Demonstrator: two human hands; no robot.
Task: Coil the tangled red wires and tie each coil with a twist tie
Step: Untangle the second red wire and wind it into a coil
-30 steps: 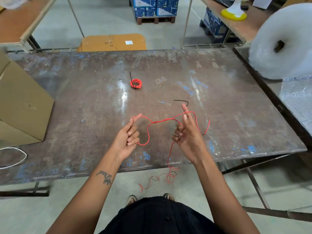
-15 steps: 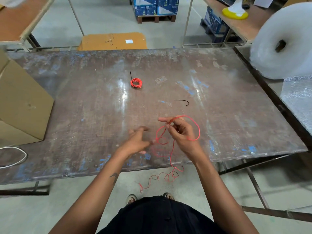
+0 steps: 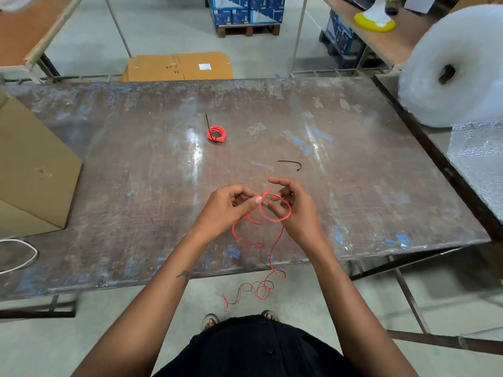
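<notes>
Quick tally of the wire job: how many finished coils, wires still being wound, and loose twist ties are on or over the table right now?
Finished red coils, tied: 1
Red wires still being wound, held by the left hand and right hand: 1
Loose black twist ties on the table: 1
Total: 3
</notes>
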